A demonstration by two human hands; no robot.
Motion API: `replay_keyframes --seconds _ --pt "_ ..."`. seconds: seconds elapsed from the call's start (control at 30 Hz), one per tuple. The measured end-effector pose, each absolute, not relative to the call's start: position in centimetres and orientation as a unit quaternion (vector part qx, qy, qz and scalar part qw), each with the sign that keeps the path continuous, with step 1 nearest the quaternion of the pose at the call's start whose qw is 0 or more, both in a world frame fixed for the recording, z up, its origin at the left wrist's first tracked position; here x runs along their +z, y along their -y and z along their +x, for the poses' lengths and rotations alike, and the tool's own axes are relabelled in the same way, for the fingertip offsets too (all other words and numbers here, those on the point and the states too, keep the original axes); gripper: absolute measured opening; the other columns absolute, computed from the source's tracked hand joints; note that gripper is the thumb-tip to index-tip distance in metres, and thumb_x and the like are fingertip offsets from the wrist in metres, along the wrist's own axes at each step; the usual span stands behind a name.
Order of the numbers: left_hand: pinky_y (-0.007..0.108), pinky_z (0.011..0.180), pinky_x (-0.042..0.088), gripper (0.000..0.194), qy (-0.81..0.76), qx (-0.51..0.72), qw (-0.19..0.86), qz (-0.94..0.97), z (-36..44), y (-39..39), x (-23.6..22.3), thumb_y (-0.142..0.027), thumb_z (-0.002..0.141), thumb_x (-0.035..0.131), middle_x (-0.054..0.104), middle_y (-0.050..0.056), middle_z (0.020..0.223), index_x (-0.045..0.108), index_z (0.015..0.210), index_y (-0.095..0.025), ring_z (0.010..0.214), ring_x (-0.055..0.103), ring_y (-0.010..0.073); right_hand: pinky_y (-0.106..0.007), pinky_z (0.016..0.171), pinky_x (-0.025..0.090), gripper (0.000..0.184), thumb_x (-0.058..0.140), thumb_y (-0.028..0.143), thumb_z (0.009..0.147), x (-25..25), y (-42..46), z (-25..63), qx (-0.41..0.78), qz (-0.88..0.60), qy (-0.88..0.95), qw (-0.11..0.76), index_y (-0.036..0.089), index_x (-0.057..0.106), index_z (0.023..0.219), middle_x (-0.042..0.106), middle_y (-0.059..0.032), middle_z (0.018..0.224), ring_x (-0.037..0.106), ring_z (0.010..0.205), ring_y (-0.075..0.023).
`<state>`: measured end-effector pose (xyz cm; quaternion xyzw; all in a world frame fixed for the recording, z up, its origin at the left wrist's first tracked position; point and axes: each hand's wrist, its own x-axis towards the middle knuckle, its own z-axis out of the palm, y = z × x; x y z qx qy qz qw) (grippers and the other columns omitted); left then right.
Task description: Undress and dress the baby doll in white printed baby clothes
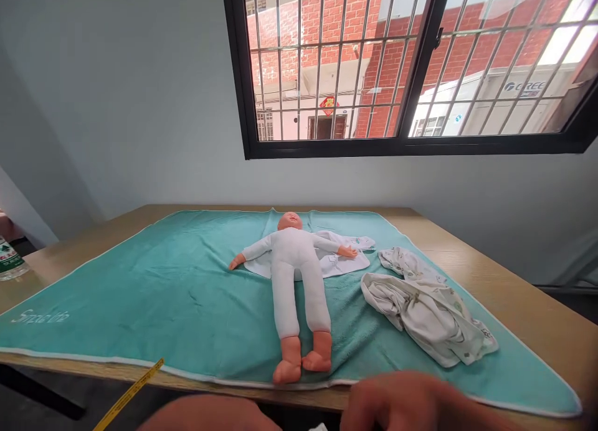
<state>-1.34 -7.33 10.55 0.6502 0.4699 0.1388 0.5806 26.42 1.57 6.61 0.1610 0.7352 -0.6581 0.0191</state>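
At the bottom edge, my left hand [210,413] shows only as a rounded, blurred part, and its fingers are out of the frame. My right hand [397,401] is beside the table's front edge with its fingers curled; whatever they hold, if anything, is hidden. A sliver of something white [319,427] peeks up between the hands, too little to name. Beyond them a baby doll [295,256] with a white cloth body lies face up, feet toward me and arms spread. Under its back and arms is a white baby garment [348,264], spread out.
A turquoise towel [187,294] with white edging covers much of the wooden table [527,288]. Crumpled patterned baby clothes [430,319] lie right of the doll. A yellow strip [131,393] hangs near the front edge. A plastic bottle [10,260] stands far left; a barred window [327,147] is behind.
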Motion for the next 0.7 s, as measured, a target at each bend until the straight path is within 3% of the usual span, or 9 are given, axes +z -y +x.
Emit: replay_keyframes --seconds 0.13,0.27,0.37,0.43,0.5,0.57,0.67,0.7 --pt "0.023 0.062 0.046 0.024 -0.489 0.098 0.467 0.73 -2.3 5.1 19.3 -0.04 0.062 0.076 0.068 -0.003 0.071 0.076 0.081 -0.027 0.066 0.057 0.0167 -0.02 0.057 0.042 0.039 0.082 0.053 0.051 17.6 -3.0 25.3 -0.485 0.238 -0.841 -0.024 0.02 0.064 0.059 0.056 0.0072 0.057 0.05 0.057 -0.0096" --pt "0.022 0.057 0.042 0.022 -0.531 0.228 0.309 0.755 -2.6 1.4 30.2 -0.031 0.054 0.082 0.061 -0.003 0.062 0.07 0.068 -0.017 0.059 0.054 0.0139 -0.021 0.063 0.043 0.03 0.074 0.041 0.066 29.7 -6.4 23.4 -0.426 0.247 -0.858 -0.142 0.013 0.064 0.063 0.055 0.0075 0.064 0.053 0.062 -0.0069" --pt "0.031 0.073 0.046 0.023 -0.502 0.386 0.099 0.768 -1.6 -0.9 36.5 -0.026 0.061 0.079 0.059 0.0 0.071 0.066 0.075 -0.013 0.073 0.057 0.0177 -0.028 0.074 0.044 0.035 0.048 0.034 0.086 36.1 -8.3 21.4 -0.442 0.242 -0.802 -0.32 0.004 0.061 0.075 0.055 0.0043 0.075 0.057 0.079 -0.0091" --pt "0.04 0.085 0.044 0.023 -0.444 0.476 0.022 0.759 -1.0 -1.9 39.0 -0.024 0.07 0.073 0.06 0.004 0.088 0.064 0.086 -0.012 0.092 0.057 0.0231 -0.032 0.076 0.045 0.026 0.05 0.028 0.088 38.5 -8.6 19.7 -0.43 0.193 -0.785 -0.402 0.004 0.058 0.08 0.055 0.0016 0.081 0.057 0.087 -0.0125" --pt "0.044 0.093 0.041 0.03 -0.376 0.546 0.016 0.748 -1.0 -2.7 39.9 -0.023 0.076 0.069 0.058 0.007 0.108 0.061 0.103 -0.013 0.109 0.053 0.0268 -0.033 0.075 0.046 0.02 0.064 0.024 0.082 39.4 -8.5 17.8 -0.412 0.144 -0.783 -0.443 0.008 0.053 0.078 0.054 0.0006 0.08 0.056 0.085 -0.0144" --pt "0.043 0.095 0.041 0.048 -0.316 0.609 0.072 0.724 -1.9 -3.2 39.2 -0.024 0.078 0.067 0.054 0.007 0.122 0.051 0.123 -0.019 0.118 0.05 0.0273 -0.032 0.072 0.047 0.027 0.072 0.024 0.077 39.3 -8.3 15.8 -0.407 0.111 -0.789 -0.447 0.013 0.048 0.075 0.051 0.0013 0.075 0.055 0.079 -0.0139" --pt "0.04 0.092 0.046 0.07 -0.266 0.685 0.243 0.633 -3.7 -3.0 34.7 -0.038 0.081 0.067 0.057 0.01 0.125 0.032 0.14 -0.026 0.114 0.057 0.0273 -0.028 0.067 0.044 0.028 0.069 0.029 0.079 37.7 -8.7 12.4 -0.423 0.078 -0.781 -0.454 0.016 0.045 0.076 0.046 0.0032 0.07 0.051 0.07 -0.0109" --pt "0.039 0.089 0.048 0.073 -0.263 0.696 0.303 0.595 -4.1 -2.6 32.4 -0.045 0.08 0.066 0.061 0.011 0.12 0.033 0.14 -0.024 0.109 0.06 0.0281 -0.026 0.066 0.043 0.027 0.067 0.031 0.08 36.8 -9.0 10.9 -0.427 0.077 -0.766 -0.475 0.016 0.045 0.076 0.044 0.004 0.068 0.049 0.068 -0.0098"
